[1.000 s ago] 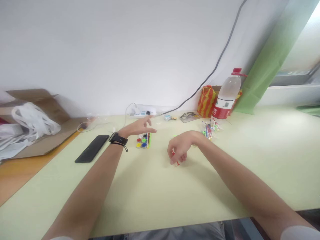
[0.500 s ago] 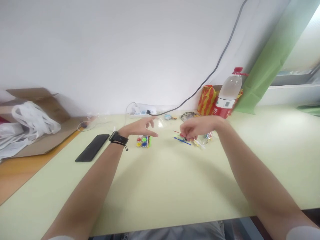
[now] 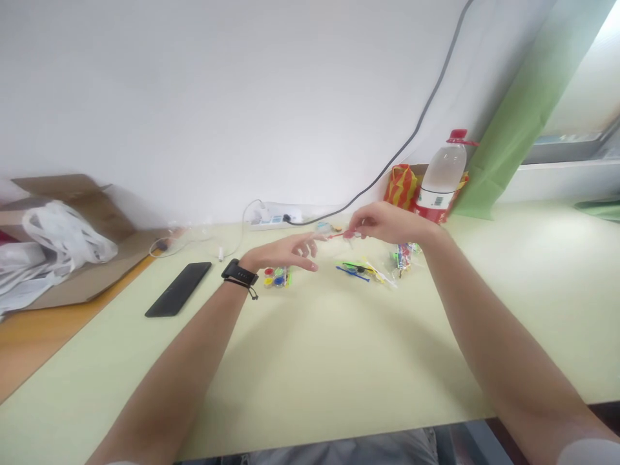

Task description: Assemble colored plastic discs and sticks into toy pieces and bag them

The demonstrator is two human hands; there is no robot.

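Observation:
My right hand [image 3: 382, 223] is raised over the table with its fingers pinched on a thin red plastic piece [image 3: 348, 234] that has a rounded part near the fingertips. The thin end points left toward my left hand [image 3: 285, 252], which hovers with fingers apart and holds nothing. Whether its fingertips touch the red end, I cannot tell. Beneath my left hand lies a small group of round red, green, yellow and blue pieces [image 3: 276, 278], partly covered. Below my right hand, thin blue, black, yellow and white plastic pieces [image 3: 358, 269] lie loosely, beside a small colourful clear packet [image 3: 403, 258].
A black phone-like slab [image 3: 178, 289] lies left on the pale table [image 3: 310, 368]. A power strip [image 3: 274, 216] with a grey cable stands by the wall. A red-capped bottle [image 3: 440, 177] and a red-yellow bag [image 3: 401, 186] are back right; an open cardboard box [image 3: 97, 203] is far left.
My right hand has lifted up from the loose pieces, bringing the red piece with it. My left hand has moved right toward it, and the loose pieces are now more exposed.

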